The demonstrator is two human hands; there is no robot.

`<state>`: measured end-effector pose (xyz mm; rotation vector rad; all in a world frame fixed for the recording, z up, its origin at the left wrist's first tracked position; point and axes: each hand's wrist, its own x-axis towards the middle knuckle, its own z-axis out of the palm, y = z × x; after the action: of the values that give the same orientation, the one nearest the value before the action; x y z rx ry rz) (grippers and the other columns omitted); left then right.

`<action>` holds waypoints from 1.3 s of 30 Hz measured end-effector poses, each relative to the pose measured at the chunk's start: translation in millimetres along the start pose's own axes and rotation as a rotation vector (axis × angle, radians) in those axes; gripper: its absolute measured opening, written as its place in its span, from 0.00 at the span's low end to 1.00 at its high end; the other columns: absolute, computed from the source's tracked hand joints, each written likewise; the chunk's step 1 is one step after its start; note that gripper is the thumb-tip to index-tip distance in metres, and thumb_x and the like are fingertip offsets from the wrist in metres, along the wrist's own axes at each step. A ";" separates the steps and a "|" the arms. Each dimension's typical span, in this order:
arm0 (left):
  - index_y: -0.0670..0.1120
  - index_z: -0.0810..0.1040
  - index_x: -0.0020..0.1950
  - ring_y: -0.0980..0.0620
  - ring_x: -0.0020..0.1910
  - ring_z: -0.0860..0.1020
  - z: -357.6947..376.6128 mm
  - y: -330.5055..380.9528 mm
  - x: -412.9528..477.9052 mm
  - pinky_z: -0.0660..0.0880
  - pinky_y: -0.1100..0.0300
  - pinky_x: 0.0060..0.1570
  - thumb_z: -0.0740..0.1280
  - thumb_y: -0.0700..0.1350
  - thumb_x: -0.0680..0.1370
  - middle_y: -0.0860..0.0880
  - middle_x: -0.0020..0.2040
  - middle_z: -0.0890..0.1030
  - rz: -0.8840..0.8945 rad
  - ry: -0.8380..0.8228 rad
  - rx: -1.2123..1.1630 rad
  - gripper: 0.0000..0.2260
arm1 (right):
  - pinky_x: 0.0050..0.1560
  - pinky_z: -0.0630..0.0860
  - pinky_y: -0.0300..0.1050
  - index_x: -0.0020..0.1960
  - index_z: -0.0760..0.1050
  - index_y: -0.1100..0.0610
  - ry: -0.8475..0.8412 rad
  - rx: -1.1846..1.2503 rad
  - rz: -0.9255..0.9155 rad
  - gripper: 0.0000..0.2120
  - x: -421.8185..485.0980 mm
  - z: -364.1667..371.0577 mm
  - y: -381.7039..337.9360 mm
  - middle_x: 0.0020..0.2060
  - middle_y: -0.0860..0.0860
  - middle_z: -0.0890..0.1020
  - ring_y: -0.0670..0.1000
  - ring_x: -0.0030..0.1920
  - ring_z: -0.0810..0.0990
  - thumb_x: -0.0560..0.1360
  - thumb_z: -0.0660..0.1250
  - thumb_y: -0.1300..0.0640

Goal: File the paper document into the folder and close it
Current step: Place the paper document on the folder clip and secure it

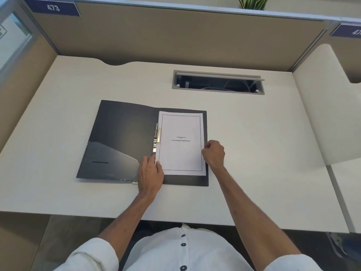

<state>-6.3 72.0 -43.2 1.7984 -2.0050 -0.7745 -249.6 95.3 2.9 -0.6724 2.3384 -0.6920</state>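
Observation:
A black folder [121, 137] lies open flat on the white desk. The white paper document [181, 151], titled "Chapter 6 Learning Experience", rests on the folder's right half. A metal clip [156, 138] runs along the spine at the paper's left edge. My left hand [150, 173] lies on the folder's lower middle, fingers touching the paper's lower left edge. My right hand [214, 153] is curled at the paper's right edge, pinching it.
An open cable slot [217, 83] is cut into the desk [254, 153] behind the folder. Beige partition walls [175, 40] enclose the desk at the back and left. A neighbouring desk adjoins on the right.

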 end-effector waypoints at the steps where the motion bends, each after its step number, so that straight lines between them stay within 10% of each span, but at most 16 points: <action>1: 0.43 0.80 0.69 0.43 0.54 0.79 -0.4 -0.2 0.2 0.82 0.45 0.54 0.62 0.42 0.88 0.45 0.56 0.79 0.003 -0.001 0.002 0.13 | 0.62 0.84 0.60 0.59 0.82 0.71 -0.003 -0.003 0.004 0.16 0.2 0.0 -0.1 0.57 0.65 0.88 0.69 0.61 0.85 0.75 0.61 0.72; 17: 0.42 0.79 0.72 0.43 0.60 0.79 -9.7 -2.9 14.3 0.82 0.44 0.60 0.62 0.44 0.88 0.44 0.61 0.80 -0.003 0.072 0.006 0.14 | 0.60 0.81 0.55 0.61 0.81 0.64 0.082 -0.085 -0.145 0.11 -0.4 -2.0 -1.4 0.60 0.58 0.82 0.63 0.58 0.84 0.81 0.65 0.63; 24: 0.45 0.76 0.76 0.43 0.61 0.77 -21.4 3.7 49.7 0.79 0.46 0.62 0.63 0.46 0.87 0.45 0.65 0.80 0.091 0.084 0.180 0.17 | 0.80 0.74 0.56 0.88 0.63 0.52 -0.239 -0.394 -0.542 0.32 2.3 17.8 -26.1 0.87 0.50 0.63 0.54 0.88 0.62 0.86 0.68 0.54; 39: 0.45 0.64 0.87 0.43 0.81 0.71 -36.0 12.9 105.9 0.73 0.43 0.79 0.61 0.45 0.88 0.44 0.82 0.71 0.265 -0.082 0.238 0.25 | 0.83 0.70 0.58 0.89 0.61 0.49 -0.343 -0.562 -0.562 0.33 7.4 47.5 -46.2 0.91 0.49 0.52 0.54 0.91 0.54 0.87 0.68 0.53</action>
<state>-10.8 -37.7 -18.2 1.5923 -2.4141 -0.5562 -209.9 42.3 -4.1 -1.5968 2.0174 -0.0980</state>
